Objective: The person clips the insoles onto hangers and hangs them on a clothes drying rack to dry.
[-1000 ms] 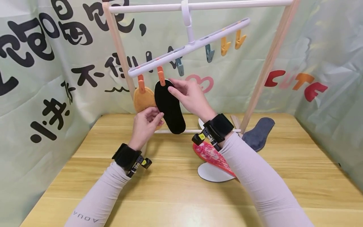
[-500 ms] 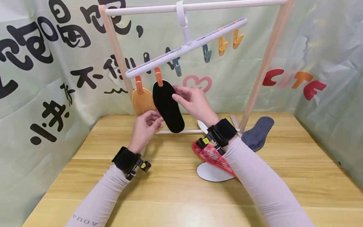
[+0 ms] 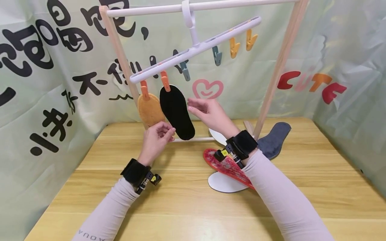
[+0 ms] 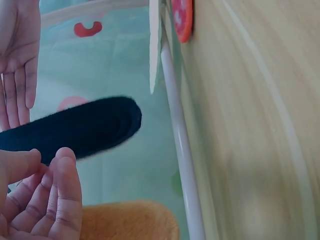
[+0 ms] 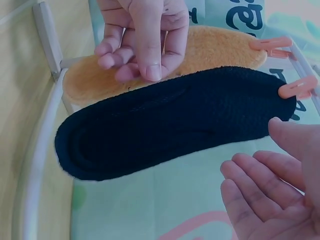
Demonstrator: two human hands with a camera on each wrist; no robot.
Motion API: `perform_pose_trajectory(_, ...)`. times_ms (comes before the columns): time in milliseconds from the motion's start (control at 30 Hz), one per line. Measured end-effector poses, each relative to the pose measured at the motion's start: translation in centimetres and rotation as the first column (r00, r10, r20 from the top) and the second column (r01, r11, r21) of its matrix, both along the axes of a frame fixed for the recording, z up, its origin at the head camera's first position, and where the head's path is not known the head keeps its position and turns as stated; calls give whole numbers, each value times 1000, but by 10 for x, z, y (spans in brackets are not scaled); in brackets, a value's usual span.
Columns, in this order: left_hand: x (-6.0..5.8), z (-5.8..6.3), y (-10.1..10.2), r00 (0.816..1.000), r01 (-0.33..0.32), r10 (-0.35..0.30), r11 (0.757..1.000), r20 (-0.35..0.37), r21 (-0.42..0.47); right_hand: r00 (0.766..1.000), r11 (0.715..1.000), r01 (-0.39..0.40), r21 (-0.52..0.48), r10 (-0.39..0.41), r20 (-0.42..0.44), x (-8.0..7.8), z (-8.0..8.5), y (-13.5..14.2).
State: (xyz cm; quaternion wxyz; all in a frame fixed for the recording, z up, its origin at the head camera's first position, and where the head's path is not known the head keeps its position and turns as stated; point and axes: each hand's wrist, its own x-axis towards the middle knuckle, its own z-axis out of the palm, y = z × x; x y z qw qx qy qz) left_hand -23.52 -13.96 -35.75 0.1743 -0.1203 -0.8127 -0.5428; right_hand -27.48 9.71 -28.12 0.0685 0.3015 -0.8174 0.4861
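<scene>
A black insole (image 3: 177, 112) hangs from an orange clip (image 3: 165, 81) on the white clip hanger (image 3: 196, 50). Left of it an orange fuzzy insole (image 3: 149, 108) hangs from another orange clip (image 3: 144, 89). My left hand (image 3: 156, 139) is at the black insole's lower left edge, in front of the orange one. Its fingers are loosely bent, and the right wrist view shows nothing pinched between them; whether the thumb touches the edge I cannot tell. My right hand (image 3: 211, 112), fingers extended and holding nothing, is just right of the black insole.
Two blue-grey clips (image 3: 216, 56) and two yellow clips (image 3: 234, 48) hang farther right on the tilted hanger. A wooden-post rack (image 3: 280, 67) carries it. On the table lie a red patterned insole (image 3: 226, 165), a white insole (image 3: 226, 182) and a dark grey insole (image 3: 274, 142).
My right hand has let go of the black insole's upper edge and moved right and slightly down. My left hand has lowered slightly along the insoles. The black insole still hangs from its clip.
</scene>
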Motion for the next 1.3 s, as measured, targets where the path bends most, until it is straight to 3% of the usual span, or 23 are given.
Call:
perform_pose_trajectory(267, 3, -5, 5, 1000, 11, -12, 997, -8, -74, 999, 999, -3, 38, 2, 34, 4, -6, 18)
perform_pose_trajectory(633, 4, -9, 18, 998, 47, -40, 981, 40, -190, 996, 997, 45, 69, -51, 76, 5, -19, 47)
perform_pose_trajectory(1067, 0, -14, 41, 994, 93, -79, 977, 78, -194, 990, 990, 81, 113, -94, 107, 1, -35, 72)
perform_pose_trajectory(1300, -4, -19, 55, 982, 165, -150, 977, 113, -138, 984, 984, 113, 141, -131, 125, -1, -44, 77)
